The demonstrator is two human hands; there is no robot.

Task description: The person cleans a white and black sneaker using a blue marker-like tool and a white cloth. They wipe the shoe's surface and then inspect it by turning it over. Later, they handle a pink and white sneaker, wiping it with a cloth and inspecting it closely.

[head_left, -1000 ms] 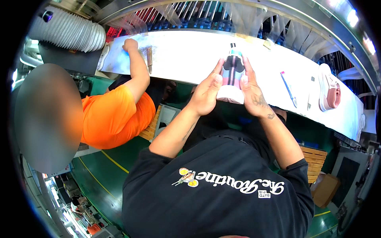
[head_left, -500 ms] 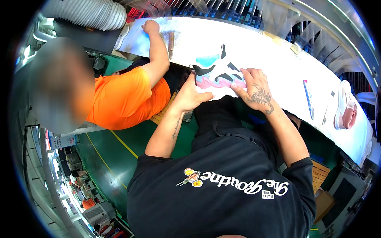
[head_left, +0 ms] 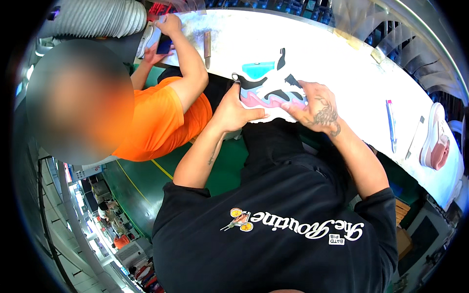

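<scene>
2 hands hold 1 shoe [head_left: 273, 85] on its side at the near edge of the white table [head_left: 342, 63]. The left hand [head_left: 234, 110] is closed around the heel end, and the right hand [head_left: 317, 105] presses the sole with bent fingers. A teal patch and black shapes mark the shoe. A blue pen [head_left: 392, 124] and a pink shoe [head_left: 436, 142] lie to the right. A co-worker in orange [head_left: 156, 117] sits at the left.

A shoe factory line; long white workbench [head_left: 342, 53], sneaker [head_left: 271, 88], ribbed duct [head_left: 97, 17], green floor [head_left: 146, 195].
</scene>
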